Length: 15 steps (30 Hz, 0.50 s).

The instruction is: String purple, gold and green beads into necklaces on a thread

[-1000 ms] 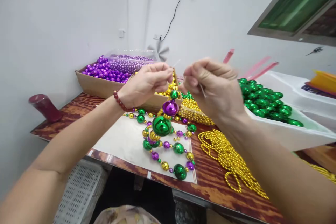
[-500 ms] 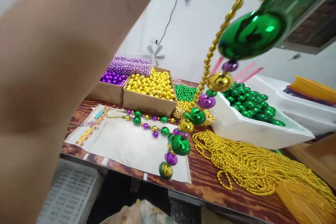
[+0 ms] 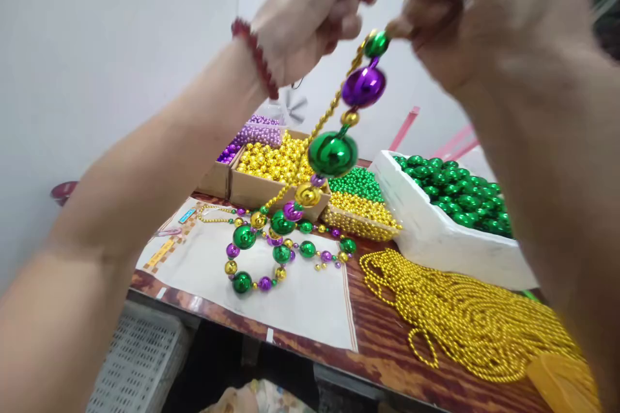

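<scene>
My right hand (image 3: 450,19), raised at the top, has its fingers closed on the upper end of a bead necklace (image 3: 333,153). Large green and purple beads, smaller gold ones and a thin gold bead chain hang from it, ending in a loop above the white cloth (image 3: 310,303). Left of it is my left hand (image 3: 320,19), wearing a dark red bead bracelet (image 3: 256,58). Its fingers are curled closed and a little blurred; I cannot make out anything in them. A second bead necklace (image 3: 307,248) lies on the cloth, partly covered by the hanging one.
Behind the cloth stand a box of gold beads (image 3: 266,161), purple beads (image 3: 227,153) and small green beads (image 3: 356,184). A white foam box (image 3: 416,232) holds large green beads. Gold bead chains (image 3: 465,316) are heaped at right on the wooden table (image 3: 382,342).
Both hands are now in view at the top; before, a forearm filled the left side. The hanging necklace has moved left, and its lower end now hangs in a loop over the cloth.
</scene>
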Tool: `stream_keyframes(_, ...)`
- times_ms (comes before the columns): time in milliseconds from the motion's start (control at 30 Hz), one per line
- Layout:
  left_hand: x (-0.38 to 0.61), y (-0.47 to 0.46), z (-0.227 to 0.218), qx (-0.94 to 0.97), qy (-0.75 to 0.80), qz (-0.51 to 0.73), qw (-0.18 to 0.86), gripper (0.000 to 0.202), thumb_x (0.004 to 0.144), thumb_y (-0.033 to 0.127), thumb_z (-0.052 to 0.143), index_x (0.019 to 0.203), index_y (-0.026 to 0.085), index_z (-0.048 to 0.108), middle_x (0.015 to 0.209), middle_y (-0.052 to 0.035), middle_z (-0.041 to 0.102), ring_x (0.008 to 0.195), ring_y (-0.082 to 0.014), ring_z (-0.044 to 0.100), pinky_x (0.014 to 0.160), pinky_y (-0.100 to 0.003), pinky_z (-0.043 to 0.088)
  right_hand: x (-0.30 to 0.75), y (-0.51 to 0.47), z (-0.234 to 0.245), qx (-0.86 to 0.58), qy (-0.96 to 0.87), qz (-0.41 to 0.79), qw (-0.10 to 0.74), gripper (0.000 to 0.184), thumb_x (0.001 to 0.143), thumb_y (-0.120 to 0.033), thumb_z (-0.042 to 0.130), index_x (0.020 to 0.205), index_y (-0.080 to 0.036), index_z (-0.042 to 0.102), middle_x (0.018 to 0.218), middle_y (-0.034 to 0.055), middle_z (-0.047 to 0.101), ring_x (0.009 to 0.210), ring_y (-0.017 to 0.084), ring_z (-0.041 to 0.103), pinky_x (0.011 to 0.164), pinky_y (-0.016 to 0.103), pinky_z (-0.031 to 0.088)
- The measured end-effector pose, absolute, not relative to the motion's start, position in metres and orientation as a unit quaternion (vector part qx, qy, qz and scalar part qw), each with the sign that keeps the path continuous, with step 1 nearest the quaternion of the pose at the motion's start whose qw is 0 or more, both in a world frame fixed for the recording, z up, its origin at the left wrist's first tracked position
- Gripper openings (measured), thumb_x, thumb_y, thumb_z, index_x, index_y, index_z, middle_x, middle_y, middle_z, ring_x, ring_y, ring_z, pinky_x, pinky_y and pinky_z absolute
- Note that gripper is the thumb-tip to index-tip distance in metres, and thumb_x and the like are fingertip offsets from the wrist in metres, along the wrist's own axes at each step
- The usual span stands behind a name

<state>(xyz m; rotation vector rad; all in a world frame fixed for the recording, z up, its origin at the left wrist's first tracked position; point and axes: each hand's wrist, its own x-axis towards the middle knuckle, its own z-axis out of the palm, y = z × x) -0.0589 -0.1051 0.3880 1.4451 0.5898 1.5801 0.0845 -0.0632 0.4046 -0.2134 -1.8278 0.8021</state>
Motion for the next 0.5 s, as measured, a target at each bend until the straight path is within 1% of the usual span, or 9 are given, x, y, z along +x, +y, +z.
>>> stream_keyframes(33, -0.061, -0.104, 0.380, 0.596, 0.225, 0.628, 0.446, 0.039, 0.099, 0.003, 0.041, 0.061, 0.014, 0.044, 0.048, 0.0088, 0.038, 0.041, 0.0006, 0.037, 0.047, -0.015, 0.024, 0.081, -0.069, 0.395, -0.129, -0.769, 0.322, 0.538, 0.037, 0.089, -0.004, 0.044, 0.057, -0.015, 0.059, 0.038, -0.0114, 0.045, 0.034, -0.003, 0.042, 0.044, 0.023, 0.034)
stream_keyframes(67, -0.064, -0.103, 0.371, 0.594, 0.211, 0.629, 0.456, 0.036, 0.100, 0.007, 0.040, 0.065, 0.014, 0.045, 0.049, 0.0079, 0.041, 0.045, -0.0008, 0.044, 0.050, -0.016, 0.028, 0.079, -0.073, 0.386, -0.151, -0.766, 0.318, 0.538, 0.035, 0.090, -0.005, 0.048, 0.059, -0.015, 0.061, 0.039, -0.0106, 0.046, 0.034, -0.002, 0.043, 0.043, 0.023, 0.036)
stream_keyframes(133, -0.069, -0.103, 0.353, 0.567, 0.181, 0.648, 0.475, 0.031, 0.101, 0.016, 0.041, 0.071, 0.015, 0.046, 0.054, 0.0053, 0.047, 0.058, -0.0052, 0.056, 0.057, -0.019, 0.033, 0.077, -0.076, 0.373, -0.175, -0.773, 0.328, 0.514, 0.031, 0.090, -0.008, 0.055, 0.062, -0.014, 0.065, 0.043, -0.0085, 0.052, 0.036, -0.001, 0.046, 0.043, 0.020, 0.040)
stream_keyframes(167, -0.072, -0.102, 0.345, 0.558, 0.173, 0.662, 0.469, 0.029, 0.101, 0.019, 0.043, 0.072, 0.015, 0.047, 0.058, 0.0040, 0.051, 0.063, -0.0070, 0.058, 0.060, -0.021, 0.035, 0.076, -0.076, 0.369, -0.177, -0.778, 0.336, 0.500, 0.028, 0.090, -0.008, 0.058, 0.064, -0.013, 0.067, 0.046, -0.0072, 0.055, 0.037, 0.000, 0.048, 0.042, 0.017, 0.041)
stream_keyframes(267, -0.080, -0.100, 0.328, 0.543, 0.199, 0.695, 0.428, 0.023, 0.096, 0.025, 0.055, 0.074, 0.016, 0.051, 0.069, 0.0012, 0.055, 0.073, -0.0125, 0.060, 0.067, -0.024, 0.037, 0.071, -0.071, 0.361, -0.178, -0.798, 0.348, 0.458, 0.019, 0.087, -0.008, 0.065, 0.068, -0.010, 0.069, 0.052, -0.0037, 0.060, 0.040, 0.001, 0.051, 0.041, 0.012, 0.044)
stream_keyframes(367, -0.088, -0.097, 0.319, 0.530, 0.213, 0.720, 0.394, 0.022, 0.088, 0.028, 0.066, 0.075, 0.017, 0.053, 0.077, -0.0010, 0.059, 0.086, -0.0191, 0.063, 0.076, -0.030, 0.041, 0.067, -0.065, 0.356, -0.166, -0.808, 0.354, 0.441, 0.011, 0.082, -0.009, 0.073, 0.073, -0.008, 0.068, 0.056, -0.0018, 0.060, 0.045, 0.002, 0.054, 0.041, 0.011, 0.044)
stream_keyframes(500, -0.096, -0.094, 0.313, 0.553, 0.212, 0.716, 0.370, 0.019, 0.087, 0.024, 0.065, 0.075, 0.016, 0.053, 0.085, -0.0022, 0.061, 0.099, -0.0206, 0.061, 0.085, -0.034, 0.041, 0.065, -0.058, 0.351, -0.168, -0.807, 0.352, 0.444, 0.012, 0.075, -0.006, 0.079, 0.075, -0.008, 0.068, 0.059, -0.0002, 0.059, 0.050, 0.005, 0.056, 0.041, 0.013, 0.047)
